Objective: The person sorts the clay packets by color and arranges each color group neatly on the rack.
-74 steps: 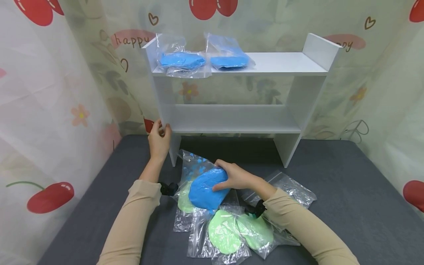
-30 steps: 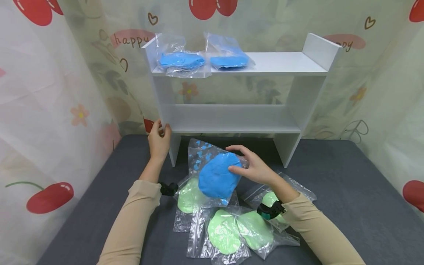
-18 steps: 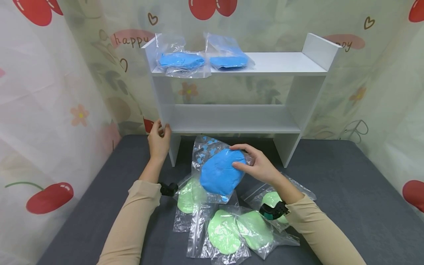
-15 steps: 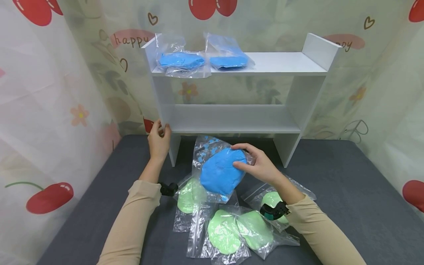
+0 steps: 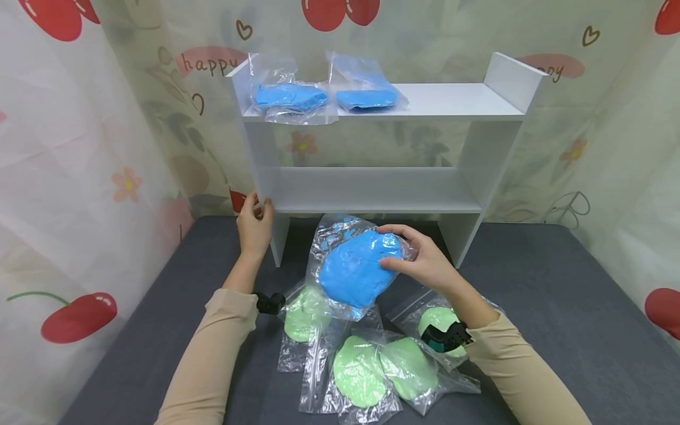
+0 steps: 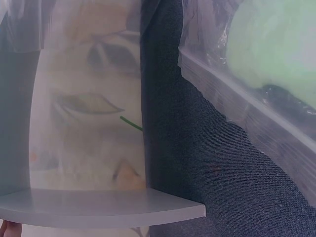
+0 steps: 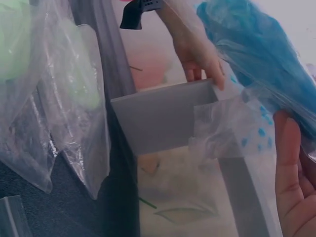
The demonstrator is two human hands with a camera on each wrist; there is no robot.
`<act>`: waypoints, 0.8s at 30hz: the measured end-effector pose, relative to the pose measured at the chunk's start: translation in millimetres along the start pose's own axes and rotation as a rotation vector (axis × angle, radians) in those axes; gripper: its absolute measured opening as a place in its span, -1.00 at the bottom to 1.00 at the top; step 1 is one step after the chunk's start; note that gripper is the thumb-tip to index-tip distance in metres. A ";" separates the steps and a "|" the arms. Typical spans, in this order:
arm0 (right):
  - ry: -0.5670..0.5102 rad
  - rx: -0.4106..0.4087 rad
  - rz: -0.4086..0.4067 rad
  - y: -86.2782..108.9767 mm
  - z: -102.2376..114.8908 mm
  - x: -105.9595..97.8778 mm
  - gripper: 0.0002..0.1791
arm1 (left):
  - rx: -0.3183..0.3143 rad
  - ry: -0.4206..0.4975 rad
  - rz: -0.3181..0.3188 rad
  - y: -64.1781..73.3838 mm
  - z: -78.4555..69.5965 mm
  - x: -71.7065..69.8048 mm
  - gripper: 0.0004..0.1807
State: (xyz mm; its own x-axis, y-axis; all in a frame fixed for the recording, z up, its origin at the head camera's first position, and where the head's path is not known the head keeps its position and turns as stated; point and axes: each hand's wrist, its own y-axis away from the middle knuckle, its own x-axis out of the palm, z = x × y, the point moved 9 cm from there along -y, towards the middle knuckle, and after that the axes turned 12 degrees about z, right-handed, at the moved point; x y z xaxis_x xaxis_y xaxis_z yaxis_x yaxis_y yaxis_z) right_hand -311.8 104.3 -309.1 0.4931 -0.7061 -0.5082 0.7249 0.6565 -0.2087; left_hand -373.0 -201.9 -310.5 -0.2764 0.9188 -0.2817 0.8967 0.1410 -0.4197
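Our right hand (image 5: 422, 260) pinches blue bag (image 5: 353, 268); left hand (image 5: 255, 230) grips shelf (image 5: 372, 192). Carrying step, we think. Next maybe needs lift up beside other blue bags (image 5: 292, 97).

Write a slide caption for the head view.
The right hand holds a bagged blue lump above bagged green lumps while the left hand grips the white shelf.

Room's showing on the shelf (image 5: 372, 190), top right and middle level; blue bags (image 5: 292, 97) are crowding its top left, left hand (image 5: 255, 229) blocking its left edge, green bags (image 5: 360, 372) lying before it.
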 end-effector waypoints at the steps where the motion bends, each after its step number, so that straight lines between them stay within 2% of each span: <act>1: -0.008 0.001 0.012 0.5 1.7 0.5 -0.37 | -0.001 -0.001 0.000 0.1 0.0 0.0 -0.61; 10: -0.007 -0.094 0.115 5.2 14.6 3.7 -0.25 | -0.002 -0.005 -0.002 0.4 0.5 0.0 -0.60; 17: 0.071 -0.122 0.128 10.5 24.9 2.9 -0.26 | 0.003 -0.007 -0.003 0.8 0.9 -0.1 -0.61; 24: 0.063 -0.164 0.111 16.6 35.8 -1.5 -0.27 | 0.011 -0.010 -0.007 0.6 0.1 -0.1 -0.61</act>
State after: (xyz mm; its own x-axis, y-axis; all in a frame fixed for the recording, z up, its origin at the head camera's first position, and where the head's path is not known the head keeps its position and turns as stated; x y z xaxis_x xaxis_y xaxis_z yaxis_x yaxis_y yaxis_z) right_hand -283.3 106.8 -281.9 0.5310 -0.6120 -0.5861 0.5770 0.7677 -0.2789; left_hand -372.4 -201.9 -310.8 -0.2858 0.9140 -0.2878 0.8908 0.1428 -0.4313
